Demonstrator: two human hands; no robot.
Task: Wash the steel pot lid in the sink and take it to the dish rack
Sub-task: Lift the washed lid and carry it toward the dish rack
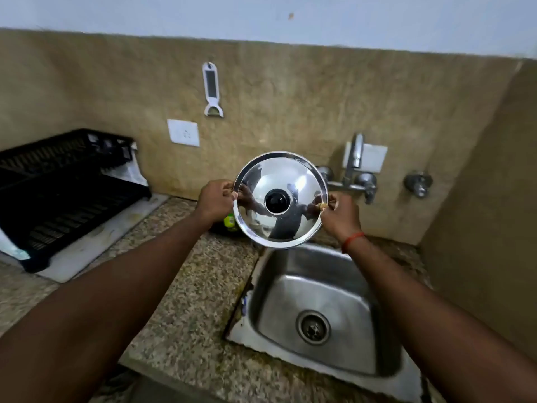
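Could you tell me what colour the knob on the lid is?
The knob on the steel lid is black, seen in the head view.

Both forearms bare, no sleeves. Right wrist: thin red-orange thread band (352, 240). Possibly a ring (322, 206) on right hand.

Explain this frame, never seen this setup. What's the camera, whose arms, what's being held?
There is no robot here. One wide-angle camera sits on a person's head and looks forward and down, so both bare arms reach in from the bottom edge. The left hand and the right hand each pinch the rim of a steel pot lid, held upright over the back edge of the sink, black knob facing the camera. The sink is sunk into a speckled stone counter. A tap is on the wall behind. The black dish rack stands at the left.
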